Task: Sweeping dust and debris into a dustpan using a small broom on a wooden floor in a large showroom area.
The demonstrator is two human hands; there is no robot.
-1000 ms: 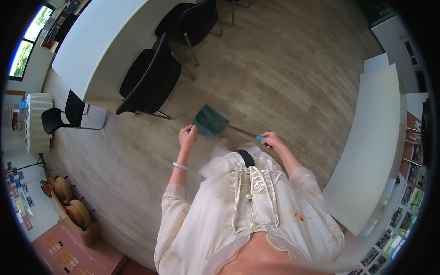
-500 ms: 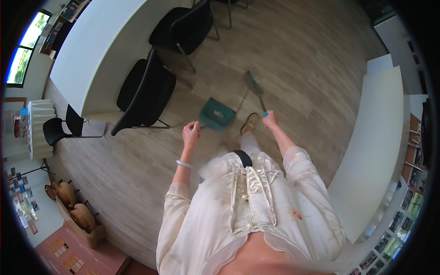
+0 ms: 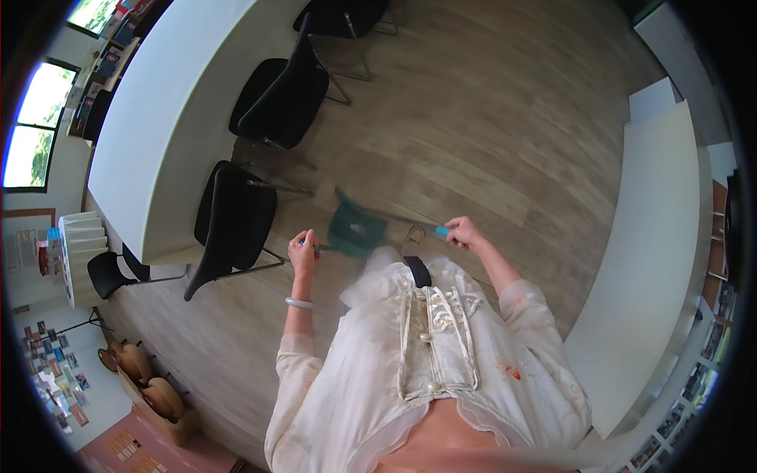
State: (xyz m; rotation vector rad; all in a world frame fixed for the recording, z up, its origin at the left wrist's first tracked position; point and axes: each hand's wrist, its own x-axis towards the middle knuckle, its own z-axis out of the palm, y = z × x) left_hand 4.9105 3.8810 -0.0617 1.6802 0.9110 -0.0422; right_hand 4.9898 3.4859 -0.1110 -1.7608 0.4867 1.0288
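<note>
My left hand is closed around the handle of a teal dustpan, which is held low over the wooden floor in front of me. In my right hand is the teal grip of a long-handled broom. Its thin shaft runs left toward the dustpan, and its blurred head overlaps the pan's far edge. Whether broom and pan touch, I cannot tell. What the pan holds is also unclear. Beside the shaft, the tip of my shoe shows beneath my clothes.
Black chairs with metal legs line a long white table at the left. A long white bench-like surface curves along the right. Woven baskets stand at the lower left, near a small round table with a pale cloth.
The broom has swung left from ahead of me to the dustpan, its shaft now nearly level across the view. My right hand has turned with it. The view has shifted, and the chairs appear lower.
</note>
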